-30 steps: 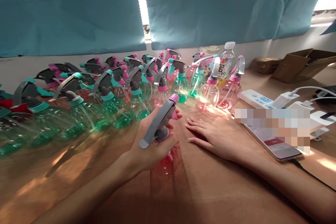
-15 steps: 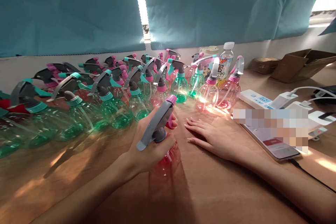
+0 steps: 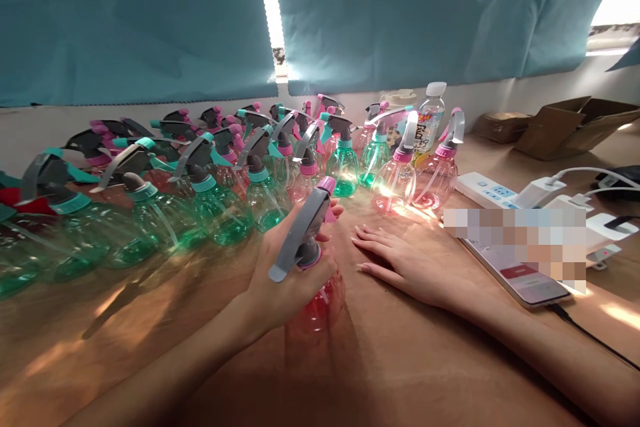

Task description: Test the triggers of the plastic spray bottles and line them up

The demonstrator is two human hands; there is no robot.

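Note:
My left hand (image 3: 290, 273) is wrapped round the neck of a pink spray bottle (image 3: 323, 303) with a grey and pink trigger head. The bottle stands on the brown table (image 3: 400, 360), its nozzle pointing away and slightly right. Part of its body is hidden behind my fingers and thumb. Flat on the table to its right lies my right hand (image 3: 395, 257), fingers stretched out and holding nothing. Just beyond the hands are a green spray bottle (image 3: 343, 170) and a pink spray bottle (image 3: 393, 190).
Several green and pink spray bottles (image 3: 220, 213) crowd the left and back. A clear drink bottle (image 3: 433, 113) stands behind. On the right are a phone (image 3: 520, 273), a white power strip (image 3: 485, 190) with plugs and cables, and an open cardboard box (image 3: 565, 127).
The spray bottle's trigger head has turned and shifted slightly to the right in my left hand. My right hand has stayed in place.

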